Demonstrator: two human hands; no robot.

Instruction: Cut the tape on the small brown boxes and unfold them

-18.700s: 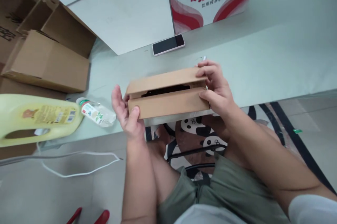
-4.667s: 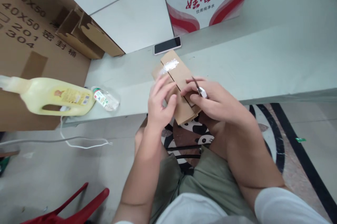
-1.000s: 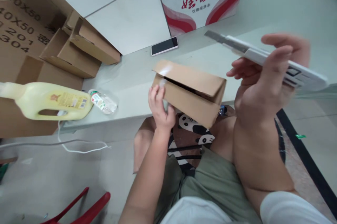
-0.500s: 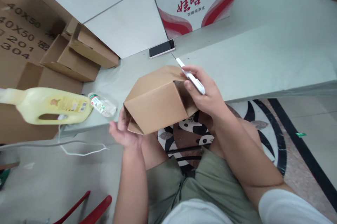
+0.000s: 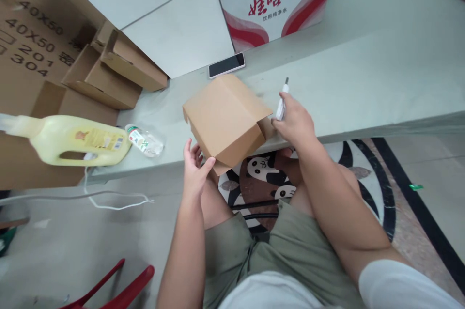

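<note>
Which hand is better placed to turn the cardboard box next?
Probably the left hand: it is open and free at the box's near edge, while the right hand grips the cutter.

hands (image 5: 194, 173) (image 5: 295, 124) 2 | held box (image 5: 225, 110) 1 | knife (image 5: 281, 105) 1 | phone (image 5: 226, 65) 1 | bottles (image 5: 72, 140) (image 5: 145, 140) 2

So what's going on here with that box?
A seated person is handling a small cardboard box at the near edge of a table. Their left hand, open, props its lower corner; their right hand grips a white utility knife beside the box's side flap.
</note>
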